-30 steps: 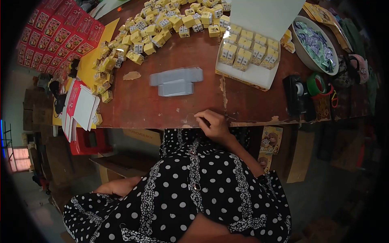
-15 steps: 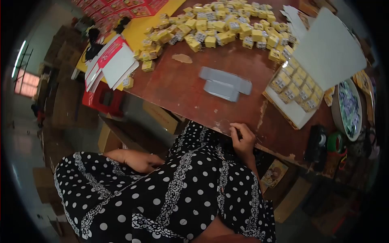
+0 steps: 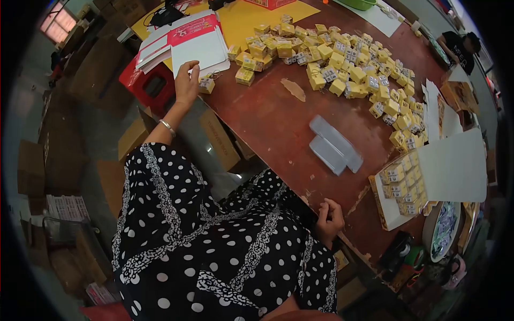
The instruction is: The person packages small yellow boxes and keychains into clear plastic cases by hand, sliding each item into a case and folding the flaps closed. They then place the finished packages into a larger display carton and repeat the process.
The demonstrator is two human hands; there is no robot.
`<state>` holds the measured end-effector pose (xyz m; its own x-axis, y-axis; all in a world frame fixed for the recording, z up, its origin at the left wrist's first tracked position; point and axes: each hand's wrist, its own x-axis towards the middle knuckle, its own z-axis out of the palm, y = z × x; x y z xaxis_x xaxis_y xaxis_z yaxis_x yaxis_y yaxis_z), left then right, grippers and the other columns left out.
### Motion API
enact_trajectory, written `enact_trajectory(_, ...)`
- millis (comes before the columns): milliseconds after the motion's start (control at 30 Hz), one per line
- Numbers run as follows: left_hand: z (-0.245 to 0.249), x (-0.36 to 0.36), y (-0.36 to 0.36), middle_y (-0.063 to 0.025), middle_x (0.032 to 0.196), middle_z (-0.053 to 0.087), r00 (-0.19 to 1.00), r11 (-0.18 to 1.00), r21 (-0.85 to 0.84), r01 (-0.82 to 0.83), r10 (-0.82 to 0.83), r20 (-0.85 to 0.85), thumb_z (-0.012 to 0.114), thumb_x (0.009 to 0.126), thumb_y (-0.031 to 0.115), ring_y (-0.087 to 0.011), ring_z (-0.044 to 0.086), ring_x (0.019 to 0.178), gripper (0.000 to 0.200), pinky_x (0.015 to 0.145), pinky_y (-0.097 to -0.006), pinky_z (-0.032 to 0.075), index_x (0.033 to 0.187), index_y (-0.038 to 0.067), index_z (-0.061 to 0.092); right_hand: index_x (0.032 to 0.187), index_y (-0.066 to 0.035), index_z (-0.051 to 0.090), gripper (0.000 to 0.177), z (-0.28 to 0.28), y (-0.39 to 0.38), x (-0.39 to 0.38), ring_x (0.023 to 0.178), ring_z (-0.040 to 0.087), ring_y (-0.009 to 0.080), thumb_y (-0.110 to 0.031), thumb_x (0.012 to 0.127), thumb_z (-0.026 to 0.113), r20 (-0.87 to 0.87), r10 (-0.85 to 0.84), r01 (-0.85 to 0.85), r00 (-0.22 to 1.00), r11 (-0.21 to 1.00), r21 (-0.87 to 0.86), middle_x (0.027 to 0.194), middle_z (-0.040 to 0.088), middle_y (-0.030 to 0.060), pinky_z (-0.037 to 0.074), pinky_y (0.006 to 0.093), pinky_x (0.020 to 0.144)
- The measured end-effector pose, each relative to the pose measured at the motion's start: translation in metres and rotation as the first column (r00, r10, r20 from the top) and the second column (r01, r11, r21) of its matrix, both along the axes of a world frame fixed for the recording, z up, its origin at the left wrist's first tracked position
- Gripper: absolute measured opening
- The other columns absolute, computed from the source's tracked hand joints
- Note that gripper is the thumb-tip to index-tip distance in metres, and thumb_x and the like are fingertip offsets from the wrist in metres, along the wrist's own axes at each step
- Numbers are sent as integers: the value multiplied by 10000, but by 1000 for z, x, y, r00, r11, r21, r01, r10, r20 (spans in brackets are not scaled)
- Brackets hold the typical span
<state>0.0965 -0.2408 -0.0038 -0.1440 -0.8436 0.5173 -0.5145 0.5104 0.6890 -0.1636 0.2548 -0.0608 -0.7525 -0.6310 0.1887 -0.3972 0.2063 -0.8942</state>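
Observation:
My left hand [image 3: 187, 85] reaches out to the near corner of a stack of flat white-and-pink printed cardboard [image 3: 197, 48]. Its fingers are bent loosely at the stack's edge, apart from the thumb, and grip nothing. A single small yellow box [image 3: 206, 85] lies right beside it. At the table's front edge rests my right hand [image 3: 329, 220], fingers curled in, with nothing showing in them. Beyond it a clear plastic tray [image 3: 335, 145] lies on the red-brown table [image 3: 257, 120]. To its right stands an open display carton [image 3: 383, 206] holding rows of small yellow boxes [image 3: 405, 184].
A large heap of small yellow boxes [image 3: 348, 61] spreads across the table's far side. A bowl of wrapped packets [image 3: 444, 230] and a green tape roll [image 3: 415, 257] are at the right. A red stool [image 3: 152, 85] stands at left. Another person [image 3: 460, 51] is at the far right.
My left hand has risen from my lap and moved out to the cardboard stack. My right hand stays by the table edge, its fingers curled further in. The view has swung left.

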Motion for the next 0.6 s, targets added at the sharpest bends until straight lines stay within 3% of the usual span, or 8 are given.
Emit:
enact_trajectory(67, -2, -7, -14, -161, 1149, 694, 1000, 1000, -2, -31, 31, -5, 597, 1023, 249, -303, 663, 1063, 288, 932, -384, 508, 1173, 18, 681, 1035, -3, 718, 119, -2, -4, 1, 672, 674, 188, 3, 930, 664, -22, -23, 23, 999, 1000, 17, 876, 707, 117, 519, 299, 585)
enact_trajectory(133, 18, -34, -15, -167, 1142, 695, 982, 975, -123, 185, -188, -12, 587, 1028, 284, -306, 659, 1068, 318, 932, -386, 505, 1167, 16, 685, 1026, -3, 723, 118, -6, -12, 5, 649, 667, 192, 8, 921, 670, -165, 19, -19, 986, 1000, 4, 858, 704, 109, 511, 298, 563)
enact_trajectory(267, 1, -86, -76, -200, 1147, 698, 987, 987, 45, 154, -151, -59, 512, 1050, 410, -340, 653, 1073, 466, 954, -405, 494, 1178, -6, 679, 1025, -10, 728, 137, -12, -35, 5, 622, 653, 202, 18, 898, 687, -302, 119, -123, 946, 992, 5, 834, 698, 103, 496, 299, 535)
enact_trajectory(367, -20, -119, -109, -224, 1096, 695, 987, 966, 240, 101, -127, 97, 470, 1042, 511, -340, 657, 1026, 598, 923, -403, 497, 1196, -32, 668, 1017, -22, 734, 149, -12, -36, 1, 597, 636, 216, 20, 878, 701, -338, 136, -115, 931, 990, 82, 816, 689, 99, 483, 304, 512)
enact_trajectory(467, -50, -144, -122, -248, 1104, 684, 974, 982, 134, 134, -155, 163, 461, 1034, 507, -399, 637, 1052, 587, 958, -448, 479, 1156, -15, 699, 1004, -21, 737, 152, -12, -36, 3, 584, 625, 213, 23, 861, 708, -312, 102, -95, 945, 995, 37, 800, 682, 98, 477, 306, 507)
enact_trajectory(533, -56, -162, -110, -242, 1097, 682, 986, 976, 172, 137, -150, 68, 467, 1031, 508, -396, 637, 1044, 581, 954, -448, 479, 1138, -11, 707, 978, -4, 737, 123, -7, -40, 3, 508, 533, 128, 27, 871, 687, -357, 101, -95, 929, 995, 37, 787, 693, 90, 420, 271, 486)
enact_trajectory(600, -60, -173, -95, -237, 1090, 679, 992, 969, 213, 124, -124, -16, 473, 1027, 508, -393, 637, 1036, 576, 950, -449, 480, 1121, -6, 715, 964, 1, 736, 113, -7, -42, 4, 523, 555, 141, 29, 866, 687, -372, 97, -88, 923, 995, 42, 790, 694, 98, 432, 275, 494)
